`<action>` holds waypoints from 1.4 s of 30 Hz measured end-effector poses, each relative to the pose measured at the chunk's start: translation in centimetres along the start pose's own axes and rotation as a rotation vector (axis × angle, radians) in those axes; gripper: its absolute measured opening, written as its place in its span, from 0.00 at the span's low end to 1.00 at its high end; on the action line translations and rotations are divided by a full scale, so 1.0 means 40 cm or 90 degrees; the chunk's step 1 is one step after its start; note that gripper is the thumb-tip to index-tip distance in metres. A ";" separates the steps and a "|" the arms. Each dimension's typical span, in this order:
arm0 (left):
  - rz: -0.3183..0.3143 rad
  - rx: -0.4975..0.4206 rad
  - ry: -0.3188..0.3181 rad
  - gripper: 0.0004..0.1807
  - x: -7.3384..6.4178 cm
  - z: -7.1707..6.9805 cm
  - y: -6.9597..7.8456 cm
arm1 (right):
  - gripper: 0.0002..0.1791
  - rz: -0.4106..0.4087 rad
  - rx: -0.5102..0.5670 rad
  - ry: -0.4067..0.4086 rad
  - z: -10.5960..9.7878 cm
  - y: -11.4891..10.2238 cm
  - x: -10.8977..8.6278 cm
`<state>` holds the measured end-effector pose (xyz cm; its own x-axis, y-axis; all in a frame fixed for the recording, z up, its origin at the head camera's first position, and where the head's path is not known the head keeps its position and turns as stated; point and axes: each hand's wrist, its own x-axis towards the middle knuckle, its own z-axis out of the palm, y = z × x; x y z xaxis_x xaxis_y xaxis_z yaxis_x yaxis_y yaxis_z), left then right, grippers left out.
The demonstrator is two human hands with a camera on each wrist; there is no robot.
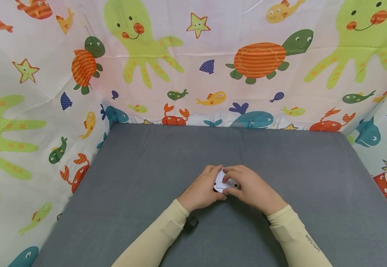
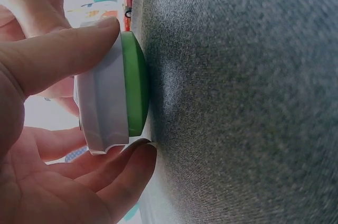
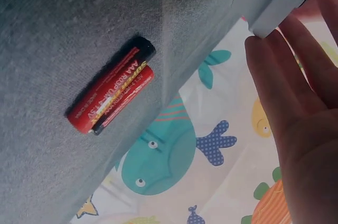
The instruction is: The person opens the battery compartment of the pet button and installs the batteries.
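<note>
A small rounded device (image 1: 220,184) with a white, dotted upper face is between my hands near the middle of the table. In the left wrist view its white casing (image 2: 103,100) sits over a green base (image 2: 136,86), close to the cloth. My left hand (image 1: 200,190) grips its left side between thumb and fingers. My right hand (image 1: 253,189) holds the right side, with one finger over the top face and the thumb at the near edge. Two red-and-black AAA batteries (image 3: 113,86) lie side by side on the cloth in the right wrist view; the head view hides them.
Grey cloth (image 1: 140,163) covers the table. A printed curtain (image 1: 193,74) with sea animals stands along the back and both sides. A small black object (image 1: 191,223) shows under my left wrist.
</note>
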<state>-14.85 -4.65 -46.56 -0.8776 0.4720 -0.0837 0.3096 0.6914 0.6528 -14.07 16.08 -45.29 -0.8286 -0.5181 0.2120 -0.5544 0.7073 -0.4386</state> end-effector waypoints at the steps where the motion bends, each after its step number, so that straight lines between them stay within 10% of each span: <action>1: 0.000 -0.003 -0.001 0.52 0.000 0.000 0.001 | 0.14 0.000 0.003 0.001 -0.002 0.000 0.000; 21: 0.020 0.004 -0.006 0.52 0.012 0.003 0.019 | 0.12 0.002 -0.075 0.065 -0.018 -0.038 -0.018; 42: -0.023 -0.024 -0.011 0.53 0.001 -0.002 0.006 | 0.11 0.225 -0.108 0.023 -0.109 0.099 -0.191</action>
<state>-14.82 -4.51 -46.33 -0.8816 0.4564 -0.1203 0.2637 0.6877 0.6764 -10.27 24.93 -44.85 -0.9714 -0.2128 0.1057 -0.2365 0.9101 -0.3403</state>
